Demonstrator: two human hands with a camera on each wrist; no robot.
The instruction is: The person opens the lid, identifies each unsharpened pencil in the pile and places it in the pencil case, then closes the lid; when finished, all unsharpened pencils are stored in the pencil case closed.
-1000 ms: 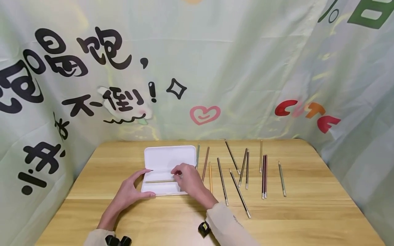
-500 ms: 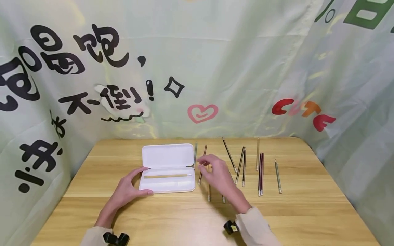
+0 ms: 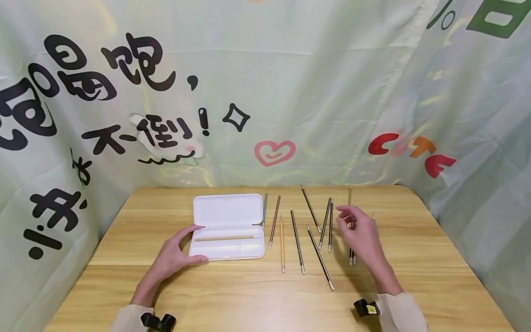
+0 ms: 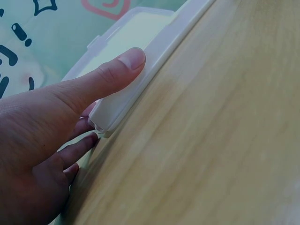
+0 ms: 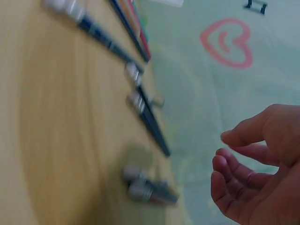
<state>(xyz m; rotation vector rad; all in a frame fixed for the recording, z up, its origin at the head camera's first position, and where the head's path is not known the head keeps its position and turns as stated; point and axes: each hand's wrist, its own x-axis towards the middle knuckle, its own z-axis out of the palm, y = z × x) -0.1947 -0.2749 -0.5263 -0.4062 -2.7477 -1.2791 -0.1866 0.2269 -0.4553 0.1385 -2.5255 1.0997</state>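
An opened white pencil case (image 3: 244, 251) lies on the table with its lid (image 3: 227, 210) tilted back. One wood-coloured pencil (image 3: 224, 238) lies lengthwise inside it. My left hand (image 3: 172, 252) grips the case's left end, the thumb on the near edge and the index finger by the hinge; the left wrist view shows the thumb (image 4: 115, 72) across the white side. Above the pencils at the right, my right hand (image 3: 364, 233) hovers with fingers loosely bent and nothing in them. It partly hides a pair of dark pencils (image 3: 352, 258) and a grey-green pencil (image 3: 374, 221).
Several more pencils lie spread right of the case, among them a yellow pencil (image 3: 282, 246), a reddish-brown pencil (image 3: 274, 221) and a black pencil (image 3: 320, 258). A printed cloth (image 3: 323, 101) hangs behind the wooden table (image 3: 249, 299).
My right hand has let go of the wood-coloured pencil in the case and moved right, over the scattered pencils. The left hand stays on the case.
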